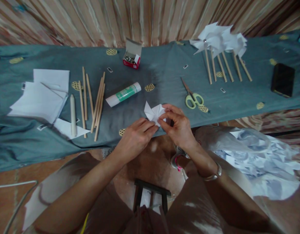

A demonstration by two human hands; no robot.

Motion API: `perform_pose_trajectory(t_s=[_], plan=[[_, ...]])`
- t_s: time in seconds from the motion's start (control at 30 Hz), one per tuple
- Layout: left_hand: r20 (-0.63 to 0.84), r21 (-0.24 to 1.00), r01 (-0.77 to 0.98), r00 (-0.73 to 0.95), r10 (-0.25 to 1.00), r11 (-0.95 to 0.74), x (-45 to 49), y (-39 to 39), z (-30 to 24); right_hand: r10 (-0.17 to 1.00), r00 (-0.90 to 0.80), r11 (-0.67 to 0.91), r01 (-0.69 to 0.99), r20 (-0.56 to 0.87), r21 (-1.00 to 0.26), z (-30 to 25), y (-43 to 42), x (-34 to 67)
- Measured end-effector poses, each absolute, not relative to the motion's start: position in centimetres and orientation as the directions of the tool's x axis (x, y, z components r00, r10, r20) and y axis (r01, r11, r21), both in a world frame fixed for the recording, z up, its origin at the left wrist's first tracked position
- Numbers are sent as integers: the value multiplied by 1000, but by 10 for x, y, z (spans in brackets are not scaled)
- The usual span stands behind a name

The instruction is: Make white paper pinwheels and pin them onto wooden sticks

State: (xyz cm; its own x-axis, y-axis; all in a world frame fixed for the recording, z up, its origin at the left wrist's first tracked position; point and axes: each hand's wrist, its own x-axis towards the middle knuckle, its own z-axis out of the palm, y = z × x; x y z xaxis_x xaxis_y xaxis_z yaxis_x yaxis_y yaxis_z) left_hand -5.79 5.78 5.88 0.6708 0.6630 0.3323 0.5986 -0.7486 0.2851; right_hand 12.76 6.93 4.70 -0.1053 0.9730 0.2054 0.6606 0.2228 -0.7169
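Observation:
A small white paper pinwheel (154,113), its blades folded toward the middle, is held between both hands near the table's front edge. My left hand (139,135) pinches its lower left side, fingers closed. On the other side, the thumb and fingers of my right hand (176,123) are closed on the paper. Part of the pinwheel is covered by the fingers. A glue stick (124,94) lies to the upper left of the hands, and scissors with light green handles (193,99) rest to their right.
Wooden sticks (99,104) and white paper sheets (42,97) lie on the left, beside a pale rod (73,115). At the back stands an open red box of pins (131,61). Finished pinwheels (216,39), a dark phone (283,80) and a bag of paper scraps (259,159) are rightward.

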Motion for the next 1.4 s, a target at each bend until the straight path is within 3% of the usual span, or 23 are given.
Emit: perform_pose_trajectory(t_s=[1.03,1.4], plan=[[348,253,607,669,657,-753,-56,58,61,950,-143,298,670,276,-680,43,67,126],[354,256,604,668,655,-755,-56,58,60,882,-302,439,808,362,-394,38,53,126]])
